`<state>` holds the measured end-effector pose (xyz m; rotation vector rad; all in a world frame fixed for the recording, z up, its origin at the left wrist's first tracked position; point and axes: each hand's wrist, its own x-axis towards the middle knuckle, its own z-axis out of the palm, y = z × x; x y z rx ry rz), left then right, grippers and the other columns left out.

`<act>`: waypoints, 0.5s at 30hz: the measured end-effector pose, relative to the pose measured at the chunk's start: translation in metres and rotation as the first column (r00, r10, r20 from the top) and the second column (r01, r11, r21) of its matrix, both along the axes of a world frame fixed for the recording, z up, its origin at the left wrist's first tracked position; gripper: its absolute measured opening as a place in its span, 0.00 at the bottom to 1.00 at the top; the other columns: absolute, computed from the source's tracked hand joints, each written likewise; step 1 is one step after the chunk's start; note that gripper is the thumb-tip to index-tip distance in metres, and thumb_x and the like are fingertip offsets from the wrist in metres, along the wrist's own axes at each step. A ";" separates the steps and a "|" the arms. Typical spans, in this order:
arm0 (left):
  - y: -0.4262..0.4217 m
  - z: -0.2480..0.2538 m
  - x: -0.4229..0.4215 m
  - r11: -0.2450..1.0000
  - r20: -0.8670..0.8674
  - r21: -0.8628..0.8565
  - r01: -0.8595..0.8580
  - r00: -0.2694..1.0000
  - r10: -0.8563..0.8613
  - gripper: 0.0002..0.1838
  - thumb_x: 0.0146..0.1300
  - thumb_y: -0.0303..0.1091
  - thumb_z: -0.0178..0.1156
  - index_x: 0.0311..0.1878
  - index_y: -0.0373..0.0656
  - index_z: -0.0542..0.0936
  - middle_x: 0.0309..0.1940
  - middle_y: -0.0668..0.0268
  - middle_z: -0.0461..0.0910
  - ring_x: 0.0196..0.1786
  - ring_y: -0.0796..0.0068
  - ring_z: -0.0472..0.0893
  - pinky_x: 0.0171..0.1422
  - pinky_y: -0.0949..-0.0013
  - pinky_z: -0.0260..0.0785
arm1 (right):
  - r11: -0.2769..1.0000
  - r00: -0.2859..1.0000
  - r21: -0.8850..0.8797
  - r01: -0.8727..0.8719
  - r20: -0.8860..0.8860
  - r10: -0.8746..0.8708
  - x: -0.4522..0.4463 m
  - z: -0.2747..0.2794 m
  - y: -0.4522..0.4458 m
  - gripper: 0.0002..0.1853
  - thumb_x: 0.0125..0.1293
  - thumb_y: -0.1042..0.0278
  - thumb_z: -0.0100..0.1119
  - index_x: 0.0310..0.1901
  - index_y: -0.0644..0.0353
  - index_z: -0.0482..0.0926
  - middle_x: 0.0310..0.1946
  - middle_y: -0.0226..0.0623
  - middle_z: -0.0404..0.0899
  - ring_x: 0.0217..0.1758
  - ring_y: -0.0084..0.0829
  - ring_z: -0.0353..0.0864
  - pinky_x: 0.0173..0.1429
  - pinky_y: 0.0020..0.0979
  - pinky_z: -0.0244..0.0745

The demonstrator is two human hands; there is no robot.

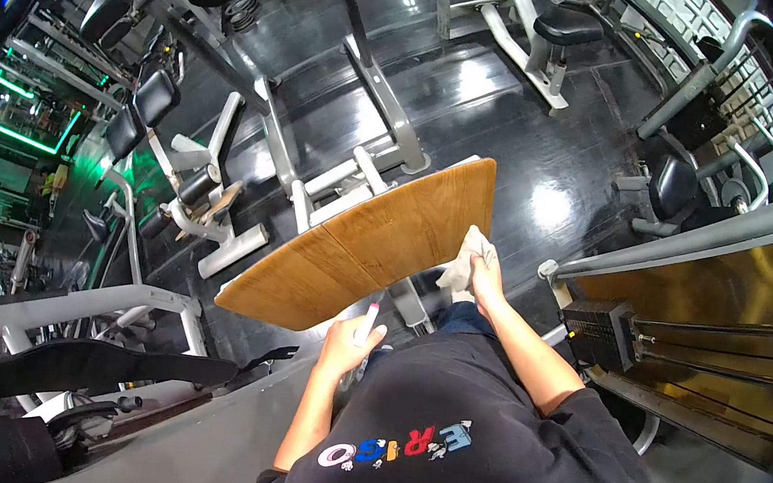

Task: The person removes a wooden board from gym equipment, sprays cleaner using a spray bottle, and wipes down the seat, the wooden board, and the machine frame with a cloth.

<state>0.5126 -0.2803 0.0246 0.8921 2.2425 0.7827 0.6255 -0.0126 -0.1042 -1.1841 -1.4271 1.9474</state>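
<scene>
A curved wooden board (pixel 377 240) lies across a grey metal frame in front of my body. My left hand (pixel 348 345) is closed round a small white tube (pixel 367 321) with a pink tip, just below the board's near edge. My right hand (pixel 486 278) grips a crumpled pale cloth (pixel 469 259) beside the board's right end. The cloth hangs down from the fingers, close to the wood.
Gym machines with black pads (pixel 567 24) stand on the shiny black floor (pixel 478 122). At the right is a weight stack (pixel 599 331) by a gold-coloured panel (pixel 715 320). Grey frame bars (pixel 99 300) stand at the left.
</scene>
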 end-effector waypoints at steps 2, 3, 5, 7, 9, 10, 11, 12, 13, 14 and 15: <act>-0.009 -0.008 0.004 1.000 0.027 -0.007 -0.024 0.999 0.025 0.19 0.61 0.48 0.62 0.29 0.38 0.77 0.19 0.60 0.76 0.23 0.67 0.76 0.32 0.63 0.68 | 0.998 0.993 0.049 0.028 0.112 -0.034 -0.011 0.021 -0.004 0.19 0.69 0.72 0.45 0.61 0.64 0.67 0.57 0.36 0.73 0.60 0.29 0.71 0.65 0.29 0.63; -0.012 -0.010 0.006 0.999 0.047 -0.009 -0.046 0.998 0.046 0.20 0.60 0.49 0.62 0.29 0.39 0.77 0.19 0.59 0.76 0.24 0.65 0.76 0.33 0.63 0.68 | 0.998 0.994 0.019 0.068 0.079 -0.069 -0.018 0.014 -0.004 0.18 0.69 0.72 0.45 0.60 0.64 0.68 0.55 0.37 0.74 0.58 0.30 0.72 0.63 0.30 0.64; -0.012 -0.011 0.013 0.996 0.057 0.010 -0.090 0.994 0.090 0.19 0.59 0.49 0.63 0.29 0.40 0.78 0.20 0.58 0.77 0.24 0.63 0.76 0.33 0.62 0.68 | 0.992 0.993 -0.061 0.114 0.046 -0.111 -0.033 -0.005 -0.008 0.18 0.69 0.72 0.45 0.59 0.63 0.68 0.55 0.37 0.74 0.57 0.30 0.72 0.62 0.30 0.65; -0.011 -0.011 0.016 0.990 0.064 0.030 -0.135 0.989 0.133 0.18 0.58 0.48 0.64 0.29 0.41 0.79 0.21 0.57 0.78 0.24 0.60 0.76 0.34 0.61 0.69 | 0.947 0.976 -0.248 0.204 -0.027 -0.217 -0.054 0.004 -0.016 0.18 0.69 0.72 0.46 0.60 0.61 0.67 0.55 0.38 0.73 0.57 0.30 0.72 0.62 0.31 0.65; -0.011 -0.009 0.018 0.988 0.021 0.039 -0.150 0.989 0.150 0.17 0.58 0.46 0.64 0.29 0.41 0.79 0.20 0.57 0.78 0.25 0.63 0.78 0.34 0.63 0.70 | 0.959 0.971 -0.171 0.227 -0.035 -0.236 -0.081 0.034 -0.024 0.18 0.70 0.72 0.46 0.60 0.61 0.67 0.57 0.38 0.72 0.58 0.31 0.72 0.62 0.31 0.65; -0.013 -0.008 0.017 0.987 0.022 0.038 -0.156 0.988 0.155 0.17 0.58 0.46 0.64 0.29 0.41 0.79 0.20 0.57 0.78 0.25 0.63 0.78 0.34 0.63 0.70 | 0.963 0.965 -0.094 0.252 -0.046 -0.257 -0.093 0.052 -0.028 0.18 0.70 0.71 0.47 0.60 0.61 0.67 0.58 0.39 0.71 0.58 0.31 0.71 0.62 0.30 0.65; -0.015 -0.007 0.017 0.981 0.070 0.054 -0.188 0.981 0.184 0.16 0.58 0.46 0.65 0.29 0.41 0.78 0.20 0.58 0.78 0.25 0.64 0.78 0.34 0.64 0.70 | 0.965 0.967 -0.096 0.246 -0.045 -0.251 -0.103 0.078 -0.030 0.18 0.70 0.71 0.47 0.60 0.61 0.67 0.58 0.39 0.71 0.58 0.31 0.71 0.62 0.30 0.65; -0.017 -0.005 0.017 0.973 0.118 0.067 -0.221 0.970 0.212 0.16 0.58 0.45 0.65 0.29 0.41 0.78 0.20 0.59 0.78 0.26 0.66 0.79 0.34 0.65 0.70 | 0.959 0.956 -0.092 0.268 -0.098 -0.277 -0.110 0.107 -0.034 0.17 0.70 0.71 0.48 0.59 0.60 0.67 0.57 0.39 0.71 0.57 0.31 0.71 0.62 0.31 0.65; -0.020 -0.002 0.017 0.971 0.118 0.066 -0.230 0.968 0.221 0.16 0.58 0.45 0.65 0.29 0.41 0.78 0.20 0.59 0.78 0.26 0.66 0.79 0.34 0.65 0.70 | 0.953 0.942 -0.088 0.290 -0.151 -0.300 -0.115 0.121 -0.037 0.16 0.70 0.71 0.49 0.57 0.60 0.67 0.56 0.38 0.71 0.57 0.32 0.71 0.61 0.32 0.65; -0.022 0.001 0.017 0.962 0.132 0.106 -0.250 0.963 0.235 0.15 0.58 0.44 0.65 0.29 0.40 0.78 0.20 0.60 0.77 0.25 0.66 0.78 0.34 0.65 0.70 | 0.955 0.944 -0.089 0.282 -0.150 -0.293 -0.118 0.121 -0.039 0.16 0.70 0.71 0.49 0.57 0.60 0.67 0.56 0.38 0.71 0.57 0.32 0.71 0.61 0.32 0.65; -0.025 0.003 0.018 0.952 0.150 0.143 -0.269 0.957 0.248 0.15 0.58 0.43 0.65 0.29 0.40 0.77 0.20 0.60 0.77 0.25 0.67 0.77 0.34 0.65 0.69 | 0.978 0.977 0.119 0.170 -0.150 -0.152 -0.119 0.120 -0.042 0.14 0.69 0.71 0.50 0.55 0.59 0.68 0.53 0.39 0.71 0.55 0.33 0.72 0.60 0.33 0.65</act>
